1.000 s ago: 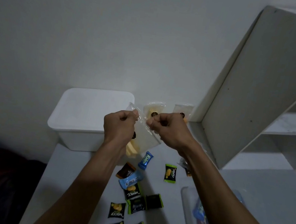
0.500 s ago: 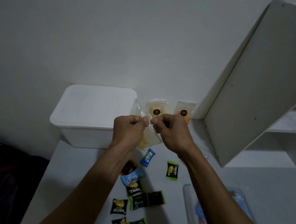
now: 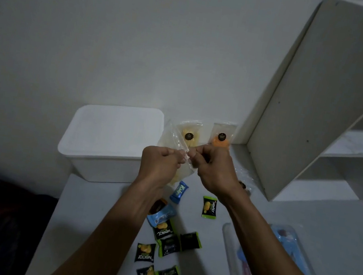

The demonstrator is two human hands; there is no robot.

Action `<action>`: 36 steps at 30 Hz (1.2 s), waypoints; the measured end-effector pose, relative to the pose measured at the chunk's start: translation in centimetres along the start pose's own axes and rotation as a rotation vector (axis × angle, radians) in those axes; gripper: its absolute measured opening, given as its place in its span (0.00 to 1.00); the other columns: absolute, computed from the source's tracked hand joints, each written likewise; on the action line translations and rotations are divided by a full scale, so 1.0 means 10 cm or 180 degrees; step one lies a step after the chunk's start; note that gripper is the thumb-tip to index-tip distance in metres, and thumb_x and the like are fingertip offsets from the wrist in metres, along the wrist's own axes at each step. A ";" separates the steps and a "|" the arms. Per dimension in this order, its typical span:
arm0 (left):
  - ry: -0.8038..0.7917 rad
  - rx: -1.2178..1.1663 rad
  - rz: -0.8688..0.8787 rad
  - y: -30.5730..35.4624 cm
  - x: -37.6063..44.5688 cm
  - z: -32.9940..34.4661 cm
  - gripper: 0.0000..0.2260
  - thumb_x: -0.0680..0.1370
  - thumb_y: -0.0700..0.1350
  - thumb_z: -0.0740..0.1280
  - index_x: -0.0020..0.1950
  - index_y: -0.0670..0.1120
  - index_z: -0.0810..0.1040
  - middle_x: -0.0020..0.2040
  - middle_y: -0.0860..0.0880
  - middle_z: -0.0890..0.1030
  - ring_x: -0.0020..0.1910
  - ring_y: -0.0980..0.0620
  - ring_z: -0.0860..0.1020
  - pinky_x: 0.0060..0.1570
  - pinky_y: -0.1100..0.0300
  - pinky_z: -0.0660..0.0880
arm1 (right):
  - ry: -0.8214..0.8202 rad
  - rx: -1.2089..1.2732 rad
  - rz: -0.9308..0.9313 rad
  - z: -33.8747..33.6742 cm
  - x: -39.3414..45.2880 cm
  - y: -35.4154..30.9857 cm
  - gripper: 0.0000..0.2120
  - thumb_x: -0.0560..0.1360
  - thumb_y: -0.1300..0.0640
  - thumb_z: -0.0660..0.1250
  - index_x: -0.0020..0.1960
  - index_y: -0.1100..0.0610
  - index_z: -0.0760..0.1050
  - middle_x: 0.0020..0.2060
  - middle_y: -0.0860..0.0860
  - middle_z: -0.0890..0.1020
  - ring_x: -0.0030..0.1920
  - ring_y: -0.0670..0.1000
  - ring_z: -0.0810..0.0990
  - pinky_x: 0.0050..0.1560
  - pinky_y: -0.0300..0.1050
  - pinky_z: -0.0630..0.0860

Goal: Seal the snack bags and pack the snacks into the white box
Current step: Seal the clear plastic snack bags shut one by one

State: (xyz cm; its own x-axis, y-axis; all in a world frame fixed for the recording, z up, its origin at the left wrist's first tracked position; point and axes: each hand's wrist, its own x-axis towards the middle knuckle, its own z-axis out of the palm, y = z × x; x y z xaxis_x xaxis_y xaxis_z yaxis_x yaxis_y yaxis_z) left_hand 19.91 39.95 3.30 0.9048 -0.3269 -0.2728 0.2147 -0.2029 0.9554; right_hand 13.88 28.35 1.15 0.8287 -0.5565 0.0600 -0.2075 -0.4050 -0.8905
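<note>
While both hands (image 3: 186,164) pinched a clear bag (image 3: 175,143) shut, the box (image 3: 109,140) stayed lidded and packets (image 3: 209,207) lay unpacked on the worktop (image 3: 282,213).

A pale table (image 3: 337,236) carries a lidded white box (image 3: 109,140), scattered small snack packets (image 3: 167,241), a blue candy (image 3: 179,191), and what looks like a clear tray (image 3: 230,257).

Dim, grey, underexposed light falls softly from above, with no glare. The hands (image 3: 186,164) cast faint shadows on the table (image 3: 338,231). Off the table's left edge the corner sinks into near-black. The shelf unit (image 3: 320,87) leans and bows with wide-angle distortion. Packet print is slightly soft.
</note>
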 end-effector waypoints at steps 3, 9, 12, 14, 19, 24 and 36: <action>-0.0015 -0.0045 0.0017 -0.01 -0.01 0.01 0.08 0.77 0.42 0.71 0.37 0.45 0.82 0.35 0.49 0.83 0.35 0.56 0.79 0.35 0.66 0.74 | -0.0048 0.0101 0.0156 -0.05 -0.09 0.00 0.07 0.79 0.54 0.67 0.45 0.54 0.82 0.35 0.46 0.83 0.33 0.40 0.78 0.36 0.39 0.75; -0.0200 0.0016 0.0096 -0.04 -0.08 0.10 0.10 0.77 0.42 0.71 0.35 0.46 0.82 0.34 0.48 0.82 0.33 0.57 0.78 0.31 0.68 0.71 | 0.0167 0.0334 0.0403 -0.13 -0.25 0.03 0.07 0.78 0.55 0.68 0.43 0.54 0.82 0.35 0.49 0.84 0.37 0.47 0.80 0.42 0.47 0.80; -0.0248 -0.0018 0.0081 -0.04 -0.09 0.15 0.09 0.77 0.41 0.71 0.36 0.46 0.82 0.33 0.50 0.82 0.33 0.56 0.78 0.29 0.69 0.71 | 0.0290 0.0408 0.0448 -0.17 -0.31 0.04 0.07 0.78 0.56 0.68 0.42 0.53 0.82 0.34 0.50 0.84 0.34 0.45 0.79 0.39 0.44 0.78; -0.0249 -0.0048 0.0041 -0.04 -0.11 0.18 0.09 0.76 0.41 0.71 0.35 0.47 0.82 0.32 0.50 0.82 0.33 0.56 0.78 0.29 0.69 0.71 | 0.0295 0.0543 0.0365 -0.20 -0.37 0.06 0.05 0.77 0.55 0.69 0.45 0.53 0.82 0.36 0.49 0.84 0.34 0.43 0.79 0.38 0.41 0.77; -0.0140 -0.0311 -0.0173 0.00 -0.15 0.26 0.06 0.75 0.40 0.70 0.39 0.41 0.83 0.34 0.47 0.82 0.27 0.59 0.78 0.22 0.70 0.70 | 0.0531 -0.0051 -0.0106 -0.19 -0.53 0.21 0.13 0.72 0.44 0.72 0.53 0.49 0.82 0.46 0.42 0.83 0.43 0.42 0.80 0.39 0.36 0.78; 0.0002 -0.0381 -0.0059 -0.02 -0.13 0.41 0.11 0.76 0.51 0.72 0.41 0.44 0.83 0.39 0.49 0.85 0.38 0.56 0.79 0.36 0.63 0.73 | 0.1338 0.0206 -0.0152 -0.24 -0.44 0.30 0.03 0.76 0.53 0.71 0.47 0.51 0.84 0.40 0.43 0.84 0.42 0.41 0.81 0.36 0.32 0.75; -0.0118 -0.0138 0.0869 -0.25 0.68 0.60 0.03 0.78 0.46 0.70 0.47 0.53 0.83 0.44 0.56 0.84 0.43 0.60 0.79 0.45 0.62 0.75 | 0.0686 0.0697 0.0186 -0.95 0.36 0.68 0.02 0.75 0.53 0.72 0.44 0.49 0.83 0.40 0.47 0.85 0.37 0.44 0.80 0.35 0.41 0.78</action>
State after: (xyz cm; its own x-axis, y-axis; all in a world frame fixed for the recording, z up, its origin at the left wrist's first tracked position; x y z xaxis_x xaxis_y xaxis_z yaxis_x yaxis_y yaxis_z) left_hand 23.36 32.72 -1.60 0.9175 -0.3978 -0.0076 -0.0190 -0.0631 0.9978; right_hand 10.57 16.71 -0.43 0.6846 -0.7246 0.0792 -0.1153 -0.2150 -0.9698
